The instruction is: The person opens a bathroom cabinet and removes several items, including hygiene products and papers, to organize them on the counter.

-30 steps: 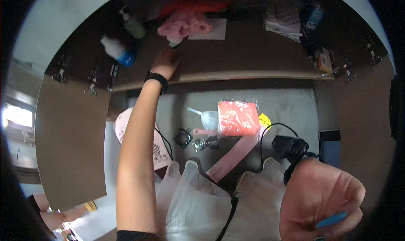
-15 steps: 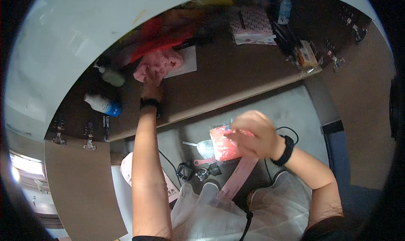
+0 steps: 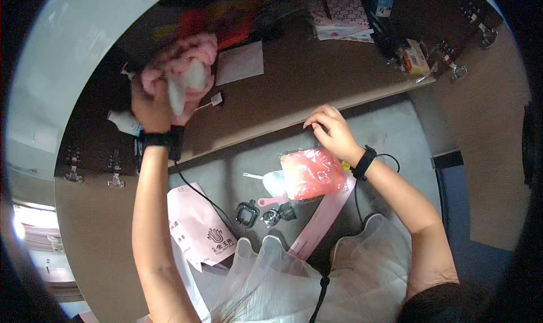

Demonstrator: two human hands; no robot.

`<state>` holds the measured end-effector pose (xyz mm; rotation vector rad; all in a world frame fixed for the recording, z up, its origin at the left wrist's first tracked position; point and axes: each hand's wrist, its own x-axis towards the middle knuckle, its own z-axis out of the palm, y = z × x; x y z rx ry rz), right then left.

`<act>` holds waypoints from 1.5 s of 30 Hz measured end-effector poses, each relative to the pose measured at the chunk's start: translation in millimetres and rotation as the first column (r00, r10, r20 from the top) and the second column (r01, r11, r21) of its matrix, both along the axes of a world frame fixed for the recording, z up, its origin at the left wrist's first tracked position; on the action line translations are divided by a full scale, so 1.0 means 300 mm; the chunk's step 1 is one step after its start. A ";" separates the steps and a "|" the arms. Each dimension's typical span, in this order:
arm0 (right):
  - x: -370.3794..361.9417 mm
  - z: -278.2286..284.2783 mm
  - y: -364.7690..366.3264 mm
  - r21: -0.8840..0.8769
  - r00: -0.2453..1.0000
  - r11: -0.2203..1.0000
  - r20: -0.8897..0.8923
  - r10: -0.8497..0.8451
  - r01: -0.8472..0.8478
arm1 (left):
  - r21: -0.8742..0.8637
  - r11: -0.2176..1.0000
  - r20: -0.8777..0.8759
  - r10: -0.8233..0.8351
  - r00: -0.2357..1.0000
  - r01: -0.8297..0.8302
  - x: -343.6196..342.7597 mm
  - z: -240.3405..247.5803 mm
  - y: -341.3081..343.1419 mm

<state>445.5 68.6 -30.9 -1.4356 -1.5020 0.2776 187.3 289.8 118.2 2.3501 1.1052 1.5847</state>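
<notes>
My left hand (image 3: 151,105) is closed on a pink fluffy item (image 3: 189,49) with two white, ear-like pieces, lifted over the left part of the brown cabinet shelf. Motion blurs it, and its exact kind cannot be made out. A small white tag (image 3: 216,99) hangs beside it. Near the shelf's front edge, my right hand (image 3: 335,132) is empty, its fingers loosely bent and apart. Just below that hand, a clear plastic packet with pink-red contents (image 3: 314,173) lies on the grey surface, next to a white rounded object (image 3: 274,183) and a pink-handled tool (image 3: 271,201).
On the shelf (image 3: 271,108) lie a white sheet (image 3: 240,63), patterned pouches (image 3: 342,18), a blue bottle (image 3: 384,0), a small yellow-orange box (image 3: 416,57) and a white bottle (image 3: 124,121). Two black devices (image 3: 247,214), a cable and a pink printed bag (image 3: 201,227) sit lower down.
My left hand has lifted the pink item off the shelf and shifted left, baring the white sheet. My right hand has left the plastic packet and moved up toward the shelf edge.
</notes>
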 end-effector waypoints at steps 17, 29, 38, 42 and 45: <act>-0.087 -0.021 -0.006 -0.057 0.988 0.998 0.155 0.004 0.005 | -0.450 0.811 -0.432 -0.563 0.704 0.373 -0.079 -0.318 -0.552; -0.090 0.007 0.010 -0.087 0.989 0.996 0.147 0.019 -0.007 | -0.165 0.906 -0.797 0.110 0.594 -0.390 -0.196 -0.414 0.038; -0.076 0.003 0.008 -0.098 0.984 0.994 0.164 0.062 -0.046 | 0.051 0.943 -0.875 0.201 0.440 -0.329 -0.089 -0.414 0.046; -0.088 -0.001 0.010 -0.108 0.984 0.991 0.154 0.094 -0.078 | -0.020 0.939 -0.871 0.152 0.467 -0.343 -0.090 -0.388 0.007; -0.103 0.010 0.009 -0.143 0.984 0.982 0.110 0.142 -0.125 | -0.294 0.951 -0.539 -0.085 0.838 -0.093 -0.119 -0.337 -0.085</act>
